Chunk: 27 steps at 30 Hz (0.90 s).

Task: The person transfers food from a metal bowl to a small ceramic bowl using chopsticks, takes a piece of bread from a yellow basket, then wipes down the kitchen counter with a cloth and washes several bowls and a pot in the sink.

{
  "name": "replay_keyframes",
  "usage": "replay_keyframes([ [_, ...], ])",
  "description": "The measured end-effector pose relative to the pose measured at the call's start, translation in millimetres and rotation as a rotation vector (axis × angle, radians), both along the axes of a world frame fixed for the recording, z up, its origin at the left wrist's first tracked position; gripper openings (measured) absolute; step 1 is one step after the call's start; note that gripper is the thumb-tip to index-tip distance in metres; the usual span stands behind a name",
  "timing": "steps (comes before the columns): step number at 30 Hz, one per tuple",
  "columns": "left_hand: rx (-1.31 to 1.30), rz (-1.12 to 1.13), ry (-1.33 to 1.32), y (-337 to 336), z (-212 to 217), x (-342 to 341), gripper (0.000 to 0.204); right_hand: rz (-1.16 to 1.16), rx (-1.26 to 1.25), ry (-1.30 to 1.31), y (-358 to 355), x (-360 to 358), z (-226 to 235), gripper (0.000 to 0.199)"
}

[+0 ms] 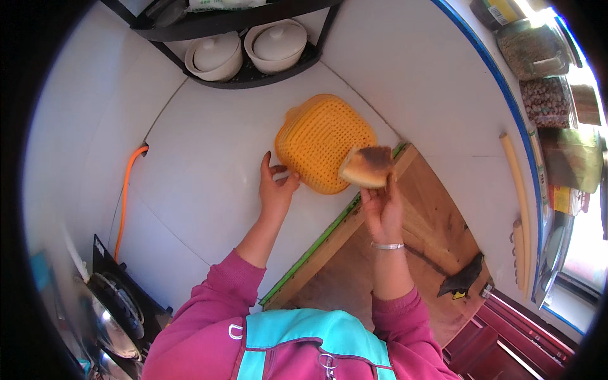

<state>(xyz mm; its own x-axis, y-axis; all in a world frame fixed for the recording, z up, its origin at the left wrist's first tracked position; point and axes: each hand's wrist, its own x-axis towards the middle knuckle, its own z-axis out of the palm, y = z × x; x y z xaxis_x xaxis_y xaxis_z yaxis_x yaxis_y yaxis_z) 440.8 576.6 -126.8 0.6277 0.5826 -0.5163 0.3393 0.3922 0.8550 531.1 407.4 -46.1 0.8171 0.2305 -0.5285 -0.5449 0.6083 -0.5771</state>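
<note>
A thick chunk of bread (368, 167) with a dark brown crust and pale crumb sits in my right hand (384, 212), held from below by the fingers. The bread overlaps the lower right side of a yellow perforated plastic basket (326, 139). My left hand (277, 190) is at the lower left edge of that basket, fingers apart and slightly bent. Whether its fingertips touch the rim I cannot make out. The basket looks double-edged, as if two layers are stacked.
A black corner rack holds two white lidded pots (277, 44) at the top. Below my right arm lies a wooden board (418, 221), with a black cloth-like thing (462, 277) on it. A stove with a metal pan (111, 326) stands lower left. Jars (532, 47) line the right ledge.
</note>
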Motion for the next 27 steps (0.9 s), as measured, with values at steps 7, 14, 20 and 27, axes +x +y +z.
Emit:
replay_keyframes([
  [7,-0.091,0.053,-0.008,-8,8,50,0.074,-0.015,-0.224,-0.069,39,58,3,0.028],
  [14,-0.105,0.028,0.033,-19,18,24,0.073,0.22,-0.341,-0.008,27,36,9,0.026],
  [20,-0.008,-0.022,-0.03,-25,68,-48,0.071,0.341,-0.426,-0.057,-35,-57,57,0.031],
  [27,0.151,-0.173,-0.284,-100,143,-188,0.064,0.673,-0.324,-0.2,-77,-217,124,0.036],
])
